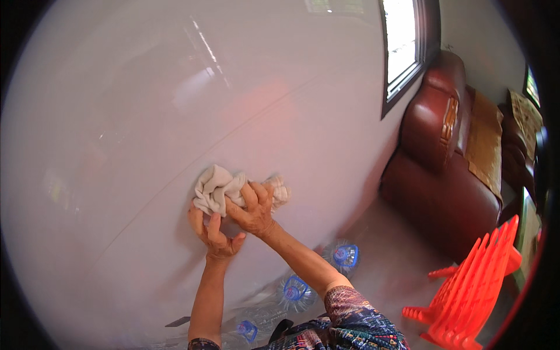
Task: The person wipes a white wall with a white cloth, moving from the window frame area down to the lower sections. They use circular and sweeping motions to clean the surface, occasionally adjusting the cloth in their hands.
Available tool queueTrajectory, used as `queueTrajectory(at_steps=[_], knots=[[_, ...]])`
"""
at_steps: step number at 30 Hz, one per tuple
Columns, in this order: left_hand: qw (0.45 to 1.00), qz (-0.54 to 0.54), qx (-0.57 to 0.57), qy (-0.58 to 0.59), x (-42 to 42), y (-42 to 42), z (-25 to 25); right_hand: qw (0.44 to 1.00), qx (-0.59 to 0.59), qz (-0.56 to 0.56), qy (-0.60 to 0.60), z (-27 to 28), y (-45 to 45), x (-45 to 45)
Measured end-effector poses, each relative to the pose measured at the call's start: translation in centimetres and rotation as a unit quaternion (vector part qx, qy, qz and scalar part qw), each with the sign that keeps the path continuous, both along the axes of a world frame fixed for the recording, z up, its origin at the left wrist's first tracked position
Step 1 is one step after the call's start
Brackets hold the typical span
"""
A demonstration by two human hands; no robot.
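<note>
A crumpled off-white cloth (213,186) is bunched up against a glossy pale wall (131,144). My right hand (257,209) grips its middle, fingers curled into the folds, and a bunched end sticks out to the right. Under the cloth's left part, my left hand (216,236) has its fingertips at the lower edge, with the thumb held apart. Some of those fingertips are hidden by the fabric. Both forearms reach up from the bottom of the view.
Large clear plastic bottles with blue caps and handles (295,288) stand along the wall's foot below my arms. A red plastic chair (472,288) is at the lower right. Beyond it sits a dark red leather sofa (437,197), beneath a dark-framed window (400,48).
</note>
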State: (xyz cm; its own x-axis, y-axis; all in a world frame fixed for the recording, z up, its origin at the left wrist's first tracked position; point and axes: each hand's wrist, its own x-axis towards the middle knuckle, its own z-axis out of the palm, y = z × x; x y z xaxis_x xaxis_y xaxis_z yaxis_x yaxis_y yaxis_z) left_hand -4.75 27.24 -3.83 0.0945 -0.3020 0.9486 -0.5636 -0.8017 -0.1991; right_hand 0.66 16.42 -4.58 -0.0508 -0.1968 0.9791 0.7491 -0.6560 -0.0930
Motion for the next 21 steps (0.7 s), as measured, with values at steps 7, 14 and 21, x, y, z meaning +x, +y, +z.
queueTrajectory(at_steps=[7,14,21], knots=[[0.985,0.147,0.085,-0.028,-0.4,-0.1,0.1,0.989,0.108,-0.067,0.078,1.1,-4.5,4.3],[0.975,0.189,0.109,-0.03,0.0,0.4,-0.5,0.949,0.262,-0.053,0.166,-1.4,-10.0,9.6],[0.96,0.248,0.117,-0.062,0.4,-0.6,-0.5,0.909,0.334,-0.072,0.238,-7.1,-14.8,13.7]])
